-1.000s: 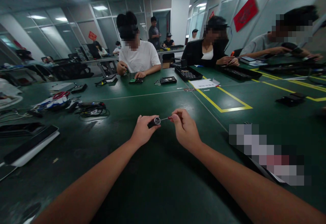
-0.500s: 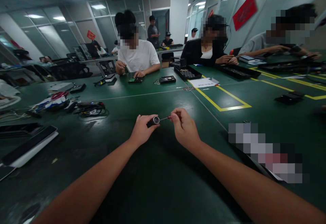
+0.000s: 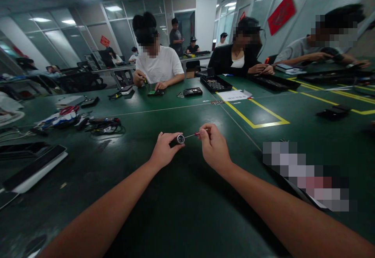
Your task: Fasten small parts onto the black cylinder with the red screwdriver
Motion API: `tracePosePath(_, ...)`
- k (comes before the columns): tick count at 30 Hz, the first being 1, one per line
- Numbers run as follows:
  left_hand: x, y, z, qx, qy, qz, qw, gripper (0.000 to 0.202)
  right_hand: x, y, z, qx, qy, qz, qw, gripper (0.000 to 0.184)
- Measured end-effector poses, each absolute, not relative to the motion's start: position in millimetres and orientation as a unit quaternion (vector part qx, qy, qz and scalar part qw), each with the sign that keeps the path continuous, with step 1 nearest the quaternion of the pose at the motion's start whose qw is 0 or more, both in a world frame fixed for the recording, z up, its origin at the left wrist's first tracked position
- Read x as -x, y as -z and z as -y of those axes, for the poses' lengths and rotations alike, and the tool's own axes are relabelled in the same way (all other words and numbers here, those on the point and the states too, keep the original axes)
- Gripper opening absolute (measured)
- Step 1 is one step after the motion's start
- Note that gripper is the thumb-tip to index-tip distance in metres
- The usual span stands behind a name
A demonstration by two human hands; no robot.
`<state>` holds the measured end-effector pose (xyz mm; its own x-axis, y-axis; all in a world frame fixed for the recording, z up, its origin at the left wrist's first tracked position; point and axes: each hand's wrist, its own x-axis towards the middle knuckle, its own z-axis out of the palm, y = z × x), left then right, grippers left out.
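Between the thumb and fingers of my left hand point(image 3: 164, 151) is a black cylinder with a silver-rimmed round end point(image 3: 181, 139), which looks like a small flashlight; its open end faces right and toward me. My right hand point(image 3: 214, 144) is closed around a thin screwdriver with a red handle point(image 3: 197, 134). The screwdriver's metal shaft points left, and its tip is at the rim of the cylinder's end; I cannot tell whether it goes inside. Both hands are held over the green table point(image 3: 175, 211).
Tangled cables and tools point(image 3: 105, 125) lie on the left, near a black-and-white long device point(image 3: 38, 168). A blurred-out sheet point(image 3: 304, 176) lies right of my right arm. Across the table, people work beside a black parts tray point(image 3: 215, 83) and a yellow-taped rectangle point(image 3: 271, 125).
My right hand has shifted slightly to the right with the screwdriver, and more of its red handle shows. The cylinder in my left hand has turned or moved very slightly.
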<state>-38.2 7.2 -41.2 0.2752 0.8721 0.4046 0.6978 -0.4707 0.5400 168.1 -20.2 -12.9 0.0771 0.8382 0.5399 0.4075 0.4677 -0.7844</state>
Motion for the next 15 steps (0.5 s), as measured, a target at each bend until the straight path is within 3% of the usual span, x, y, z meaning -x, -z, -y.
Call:
tracePosePath(9,35.4,40.3,-5.4,-0.797,-0.321,-0.494,0.134,0.034,-170.4,11.6,20.6,0.483,-0.236,0.634,0.557,0.034)
tracePosePath(15,36.0,40.8,-6.3,-0.805,-0.331,-0.47,0.149,0.037,-169.6,16.5,18.8,0.492,-0.211,0.653,0.536,0.023)
